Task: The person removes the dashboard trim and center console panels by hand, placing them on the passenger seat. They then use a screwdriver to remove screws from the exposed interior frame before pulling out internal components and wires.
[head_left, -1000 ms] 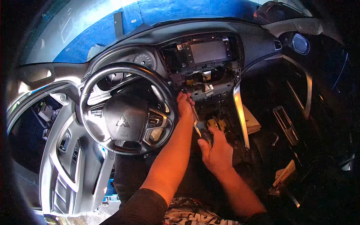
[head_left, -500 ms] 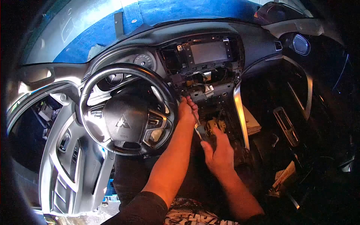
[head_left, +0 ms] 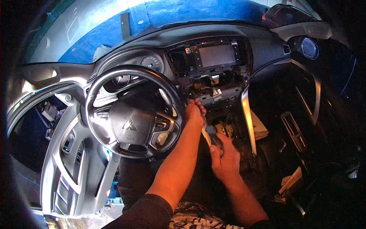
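Observation:
Beside the open centre console, both my hands are on a long console trim strip with a silver edge and a dark face. My left hand is closed around its upper part, just right of the steering wheel, fingers curled near the lower dashboard. Lower down, my right hand grips the strip's lower part between thumb and fingers. Right of the strip a yellowish bracket shows inside the console. Where the strip's upper end meets the dashboard is hidden behind my left hand.
A screen sits in the stripped dashboard, above an opening with loose wiring and a white connector. Another silver trim strip stands on the console's far side. A long trim frame lies on the passenger side. The driver's door stands open.
My right hand and the lower part of the strip have shifted slightly down toward me. My left hand keeps its hold; the whole view has moved slightly.

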Demonstrator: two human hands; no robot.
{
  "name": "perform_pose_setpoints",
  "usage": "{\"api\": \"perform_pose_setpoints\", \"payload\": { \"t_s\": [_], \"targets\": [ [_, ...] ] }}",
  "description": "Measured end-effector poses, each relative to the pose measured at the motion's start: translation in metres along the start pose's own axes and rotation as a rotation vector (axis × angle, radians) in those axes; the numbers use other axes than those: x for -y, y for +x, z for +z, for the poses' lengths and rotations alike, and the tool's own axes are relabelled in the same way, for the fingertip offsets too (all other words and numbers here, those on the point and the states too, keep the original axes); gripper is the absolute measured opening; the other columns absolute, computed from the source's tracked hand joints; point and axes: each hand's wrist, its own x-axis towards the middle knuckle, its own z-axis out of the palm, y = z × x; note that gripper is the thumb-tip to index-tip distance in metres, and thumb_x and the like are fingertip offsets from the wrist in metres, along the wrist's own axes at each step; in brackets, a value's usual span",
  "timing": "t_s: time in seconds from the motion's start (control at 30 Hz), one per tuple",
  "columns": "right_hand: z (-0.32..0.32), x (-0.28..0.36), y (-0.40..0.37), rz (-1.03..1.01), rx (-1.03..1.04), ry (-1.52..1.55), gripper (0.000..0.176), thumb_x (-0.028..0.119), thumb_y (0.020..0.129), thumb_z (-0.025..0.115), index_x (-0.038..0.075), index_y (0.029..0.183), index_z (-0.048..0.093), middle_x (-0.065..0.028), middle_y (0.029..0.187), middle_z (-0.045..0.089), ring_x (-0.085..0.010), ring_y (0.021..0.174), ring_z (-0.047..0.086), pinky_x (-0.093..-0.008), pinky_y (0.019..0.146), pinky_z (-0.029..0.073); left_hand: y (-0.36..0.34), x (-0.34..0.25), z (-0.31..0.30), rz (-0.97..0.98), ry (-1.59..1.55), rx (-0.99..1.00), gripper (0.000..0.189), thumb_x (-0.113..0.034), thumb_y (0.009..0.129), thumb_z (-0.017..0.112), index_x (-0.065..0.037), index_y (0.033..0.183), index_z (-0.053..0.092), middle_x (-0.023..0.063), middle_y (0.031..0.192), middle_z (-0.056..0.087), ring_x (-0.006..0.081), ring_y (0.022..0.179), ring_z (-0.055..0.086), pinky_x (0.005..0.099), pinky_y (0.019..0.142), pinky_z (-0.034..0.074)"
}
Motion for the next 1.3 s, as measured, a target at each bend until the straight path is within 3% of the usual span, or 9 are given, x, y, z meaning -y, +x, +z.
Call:
{"api": "perform_pose_setpoints", "payload": {
  "t_s": [0.4,0.5,0.6,0.7,0.77,0.9,1.0,1.17,1.3],
  "targets": [
    [0.001,-0.002,0.009,-0.181,-0.201,0.09,0.049,0.011,0.085,0.069,-0.001,0.129,0.051,-0.0254,0.122,0.051,-0.042,0.111,0.054,-0.0476,0.095,0.046,0.023,0.006,0.0,0.172,0.155,-0.068,0.019,-0.017,0.093,0.061,-0.01,0.077,0.053,0.0036,0.071,0.054,0.0192,0.056,0.05,0.0376,0.049,0.041],
    [-0.004,-0.004,0.014,-0.244,-0.249,0.051,0.04,0.008,0.085,0.068,-0.002,0.122,0.056,-0.0242,0.122,0.051,-0.0416,0.111,0.054,-0.0484,0.096,0.045,0.061,0.019,0.003,0.758,0.607,-0.279,0.018,-0.017,0.09,0.062,-0.005,0.079,0.056,0.0088,0.078,0.061,0.0274,0.063,0.057,0.0455,0.06,0.048],
    [-0.007,-0.012,0.017,-0.293,-0.289,-0.017,0.034,0.007,0.084,0.067,-0.002,0.116,0.059,-0.0222,0.121,0.052,-0.0412,0.111,0.054,-0.0489,0.095,0.045,0.097,0.011,-0.008,0.807,1.234,-0.457,0.028,-0.025,0.088,0.068,0.003,0.091,0.066,0.0202,0.093,0.07,0.0362,0.085,0.068,0.0447,0.077,0.052],
    [-0.008,-0.011,0.018,-0.344,-0.299,-0.081,0.034,0.005,0.083,0.068,-0.002,0.115,0.06,-0.0203,0.12,0.053,-0.0404,0.11,0.055,-0.0488,0.093,0.046,0.075,-0.008,0.015,0.605,1.737,-0.519,0.046,-0.036,0.093,0.059,0.007,0.104,0.068,0.0237,0.11,0.068,0.0359,0.103,0.067,0.0418,0.087,0.05],
    [-0.006,-0.007,0.017,-0.315,-0.294,-0.041,0.035,0.004,0.083,0.068,-0.001,0.117,0.06,-0.0193,0.12,0.053,-0.0391,0.108,0.056,-0.0482,0.09,0.048,0.112,-0.017,0.008,0.344,1.902,-0.407,0.064,-0.047,0.103,0.032,0.005,0.114,0.068,0.0193,0.129,0.063,0.0328,0.119,0.061,0.0409,0.091,0.048],
    [-0.006,-0.007,0.015,-0.259,-0.295,-0.028,0.039,0.002,0.082,0.07,0.002,0.12,0.061,-0.0188,0.123,0.053,-0.0354,0.105,0.06,-0.0438,0.086,0.054,0.124,-0.01,-0.004,0.426,1.43,-0.503,0.056,-0.052,0.087,0.063,0.002,0.1,0.072,0.0174,0.116,0.069,0.0291,0.104,0.069,0.0391,0.085,0.054],
    [-0.01,-0.011,0.016,-0.338,-0.294,-0.081,0.037,0.001,0.081,0.071,0.002,0.118,0.062,-0.0193,0.125,0.053,-0.036,0.108,0.061,-0.0421,0.088,0.054,0.127,-0.021,-0.003,0.465,1.664,-0.426,0.054,-0.046,0.083,0.07,0.005,0.102,0.07,0.0207,0.109,0.071,0.0319,0.098,0.07,0.0417,0.086,0.054],
    [-0.009,-0.018,0.013,-0.268,-0.239,0.035,0.029,-0.004,0.078,0.071,0.001,0.107,0.067,-0.0195,0.12,0.06,-0.0368,0.106,0.064,-0.0413,0.087,0.056,0.092,-0.007,0.001,0.576,1.247,-0.431,0.047,-0.041,0.082,0.07,0.005,0.089,0.071,0.0247,0.097,0.071,0.0357,0.092,0.071,0.044,0.081,0.054],
    [-0.026,-0.017,0.008,-0.312,-0.281,0.031,0.027,-0.005,0.076,0.071,0.001,0.102,0.069,-0.0192,0.115,0.063,-0.036,0.103,0.066,-0.0411,0.085,0.056,0.096,-0.015,-0.002,0.6,1.444,-0.396,0.036,-0.029,0.091,0.058,0.004,0.095,0.069,0.0195,0.097,0.072,0.0357,0.09,0.069,0.0439,0.08,0.052]
  ]
}}
